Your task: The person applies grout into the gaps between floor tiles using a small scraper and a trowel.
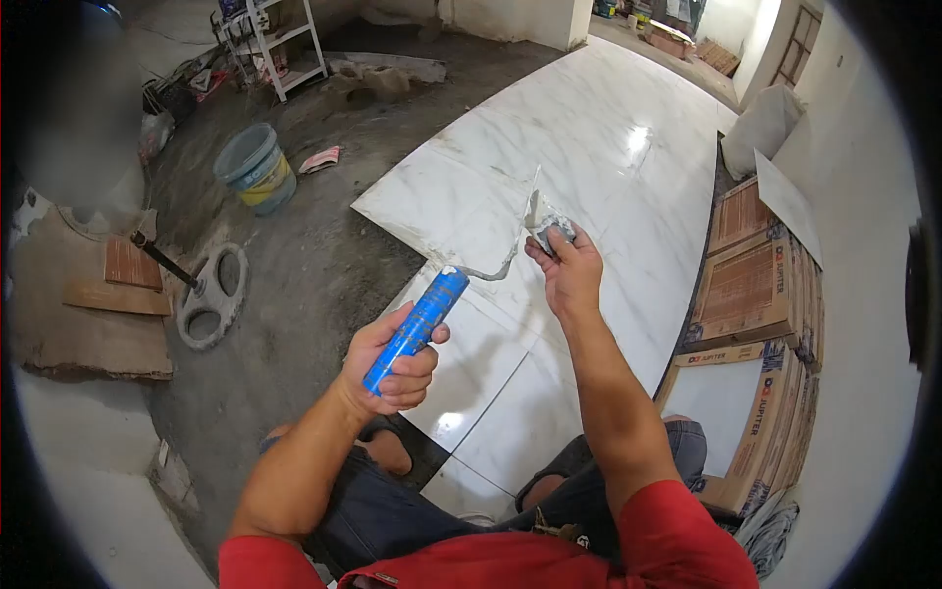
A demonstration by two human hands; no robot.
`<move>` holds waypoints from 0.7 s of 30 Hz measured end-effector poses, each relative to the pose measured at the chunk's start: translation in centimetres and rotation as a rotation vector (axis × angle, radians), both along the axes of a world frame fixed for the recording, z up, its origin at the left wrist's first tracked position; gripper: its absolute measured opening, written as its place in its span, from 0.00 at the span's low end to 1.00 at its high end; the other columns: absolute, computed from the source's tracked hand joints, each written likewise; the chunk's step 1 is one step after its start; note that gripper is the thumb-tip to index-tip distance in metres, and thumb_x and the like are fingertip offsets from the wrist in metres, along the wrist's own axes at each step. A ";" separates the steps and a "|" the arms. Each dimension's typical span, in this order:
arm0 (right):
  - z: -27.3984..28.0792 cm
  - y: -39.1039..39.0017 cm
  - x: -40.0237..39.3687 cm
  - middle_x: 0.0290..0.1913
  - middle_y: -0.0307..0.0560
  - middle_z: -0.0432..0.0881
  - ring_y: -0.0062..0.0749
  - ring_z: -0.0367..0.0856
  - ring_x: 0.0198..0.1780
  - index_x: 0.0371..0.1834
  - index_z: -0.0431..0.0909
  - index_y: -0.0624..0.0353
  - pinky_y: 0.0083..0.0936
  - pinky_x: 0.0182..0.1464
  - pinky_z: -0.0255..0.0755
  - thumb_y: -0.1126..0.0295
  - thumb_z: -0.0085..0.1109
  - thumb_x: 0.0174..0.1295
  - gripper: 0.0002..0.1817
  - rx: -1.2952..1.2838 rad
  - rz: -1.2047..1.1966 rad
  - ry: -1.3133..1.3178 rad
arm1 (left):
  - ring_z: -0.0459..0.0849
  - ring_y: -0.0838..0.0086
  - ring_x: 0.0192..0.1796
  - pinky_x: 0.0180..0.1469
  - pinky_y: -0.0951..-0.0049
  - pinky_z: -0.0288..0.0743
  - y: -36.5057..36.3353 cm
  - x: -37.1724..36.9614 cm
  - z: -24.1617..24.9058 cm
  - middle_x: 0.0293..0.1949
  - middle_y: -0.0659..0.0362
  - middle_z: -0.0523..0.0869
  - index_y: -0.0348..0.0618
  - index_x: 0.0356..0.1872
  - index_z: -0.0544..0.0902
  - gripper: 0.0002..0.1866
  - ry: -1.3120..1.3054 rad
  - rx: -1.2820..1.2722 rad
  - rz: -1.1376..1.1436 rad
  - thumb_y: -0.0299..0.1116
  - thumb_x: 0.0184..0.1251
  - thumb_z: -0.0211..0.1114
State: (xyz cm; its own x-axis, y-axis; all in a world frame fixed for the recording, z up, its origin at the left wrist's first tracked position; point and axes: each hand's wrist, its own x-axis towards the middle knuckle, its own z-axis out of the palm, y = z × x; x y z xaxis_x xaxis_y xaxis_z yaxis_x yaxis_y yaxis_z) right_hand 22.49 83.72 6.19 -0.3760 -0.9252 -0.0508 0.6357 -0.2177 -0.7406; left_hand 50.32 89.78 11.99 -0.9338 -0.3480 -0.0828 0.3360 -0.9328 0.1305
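Note:
My left hand (392,361) grips the blue handle (417,329) of a trowel. Its bent metal shank runs up and to the right to a pale, mortar-smeared blade (536,209). My right hand (561,270) is raised beside the blade and pinches a small grey lump or rag (552,233) against it. Both hands hover over the white marble-look floor tiles (589,147). My bent knees in dark shorts show at the bottom, one foot on the bare ground.
Bare grey screed (314,265) lies left of the tiles. A blue and yellow bucket (257,169) stands on it, with a round metal tool with a handle (211,294) closer. Stacked tile boxes (756,294) lean on the right wall. A white shelf (280,44) is far back.

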 end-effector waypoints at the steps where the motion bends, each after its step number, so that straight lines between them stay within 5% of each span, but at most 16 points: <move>1: 0.0 -0.1 -0.4 0.47 0.53 0.82 0.37 0.85 0.41 0.58 0.71 0.71 0.33 0.45 0.83 0.76 0.57 0.66 0.18 -0.005 -0.014 0.013 | 0.70 0.76 0.13 0.17 0.74 0.65 0.0 -0.3 -0.1 0.21 0.60 0.73 0.38 0.52 0.69 0.27 0.021 -0.002 0.009 0.55 0.79 0.37; 8: 1.2 -0.7 -3.3 0.47 0.53 0.82 0.35 0.85 0.41 0.57 0.71 0.72 0.30 0.45 0.83 0.76 0.58 0.66 0.18 -0.077 -0.060 0.116 | 0.70 0.76 0.14 0.17 0.74 0.65 -0.4 -1.6 -1.7 0.21 0.60 0.73 0.39 0.52 0.69 0.26 0.061 0.030 -0.018 0.54 0.79 0.38; 13: 0.9 -0.5 -4.2 0.45 0.51 0.83 0.30 0.84 0.43 0.57 0.74 0.70 0.25 0.46 0.82 0.77 0.58 0.66 0.17 -0.074 -0.005 0.510 | 0.70 0.76 0.13 0.16 0.74 0.64 -0.6 -2.6 -1.0 0.20 0.61 0.73 0.40 0.51 0.70 0.26 -0.076 0.006 0.011 0.55 0.79 0.38; 21: 0.1 1.9 -1.3 0.43 0.47 0.84 0.26 0.82 0.40 0.55 0.75 0.70 0.24 0.47 0.78 0.79 0.59 0.64 0.16 -0.094 0.211 0.533 | 0.69 0.77 0.13 0.16 0.74 0.63 -1.7 -1.4 -1.3 0.19 0.62 0.72 0.41 0.49 0.73 0.26 -0.252 -0.006 0.123 0.55 0.79 0.39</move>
